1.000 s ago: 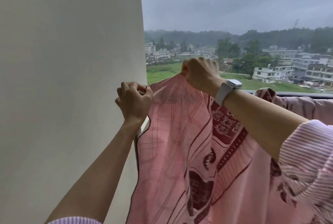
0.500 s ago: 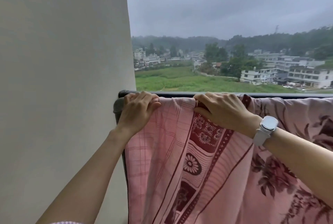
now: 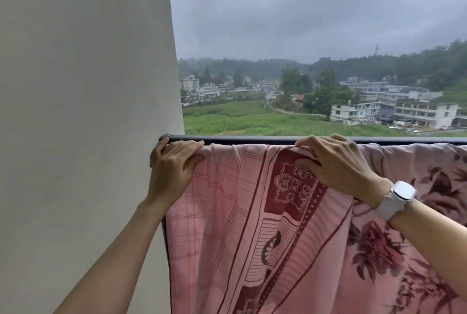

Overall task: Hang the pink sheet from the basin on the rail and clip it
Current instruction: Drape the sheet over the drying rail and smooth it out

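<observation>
The pink sheet (image 3: pixel 227 212), printed with dark red borders and a check pattern, hangs over the black rail (image 3: pixel 252 139) and drapes down toward me. My left hand (image 3: pixel 174 164) grips the sheet's left top corner on the rail, right beside the wall. My right hand (image 3: pixel 338 162), with a white watch on the wrist, pinches the sheet's top fold on the rail further right. No basin and no clip are in view.
A cream wall (image 3: pixel 83 111) fills the left side and meets the rail's left end. Another pink floral cloth (image 3: pixel 417 212) hangs on the rail to the right, behind my right forearm. Beyond the rail lie fields and buildings far below.
A second ago both hands held the sheet's edge up in the air. They have lowered it onto the rail, and my right hand has slid right, spreading the top edge.
</observation>
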